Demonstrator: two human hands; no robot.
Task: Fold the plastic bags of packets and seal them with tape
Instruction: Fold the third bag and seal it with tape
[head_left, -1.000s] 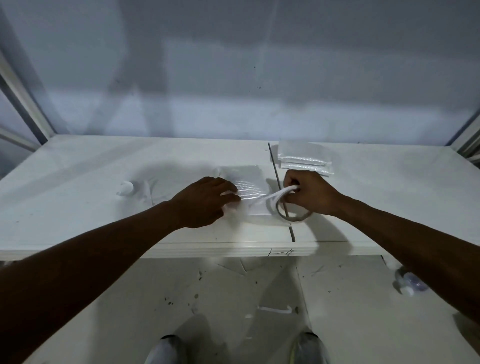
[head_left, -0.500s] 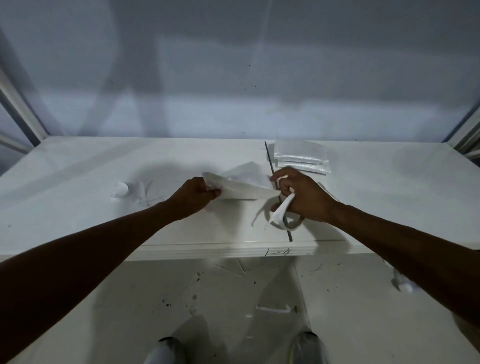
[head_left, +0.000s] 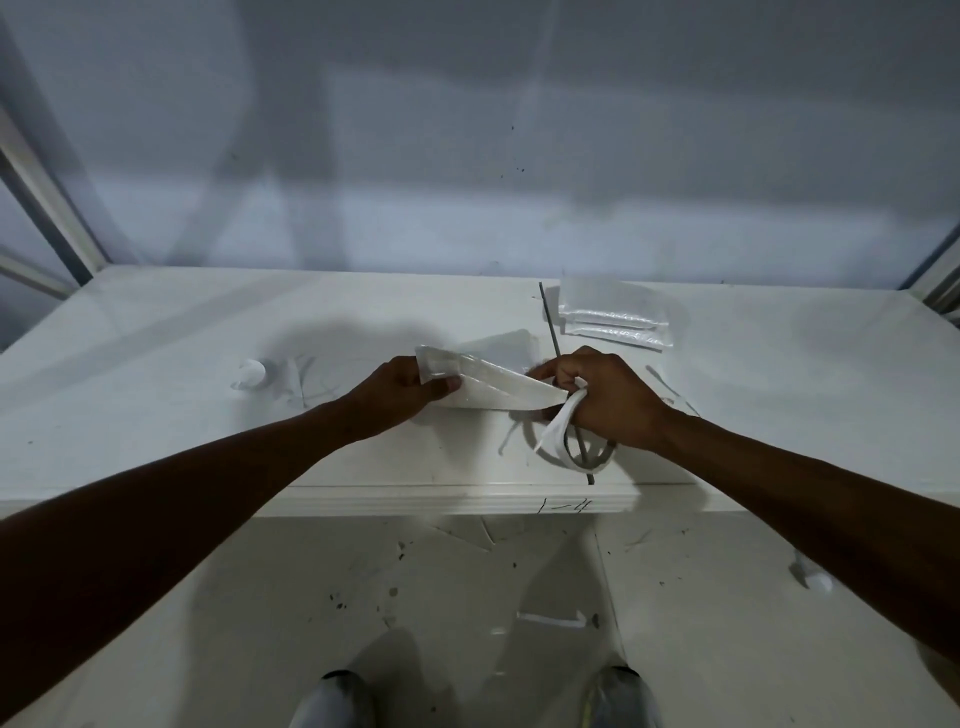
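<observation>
A clear plastic bag of packets (head_left: 488, 387) is held tilted just above the white table (head_left: 156, 415) between both hands. My left hand (head_left: 400, 387) pinches its left end. My right hand (head_left: 605, 397) grips its right end and also holds a strip of white tape (head_left: 558, 428) that hangs from the fingers. The tape roll (head_left: 576, 457) lies on the table under my right hand, partly hidden by it.
Two or three sealed bags (head_left: 613, 317) are stacked at the back right of the table. A small white scrap (head_left: 252, 371) lies at the left. A dark seam (head_left: 550, 332) runs across the tabletop. Below are the floor, tape scraps and my shoes.
The bag has been lifted off the table and turned on edge between my hands. The tape strip, stretched towards the bag a second ago, now hangs down from my right hand.
</observation>
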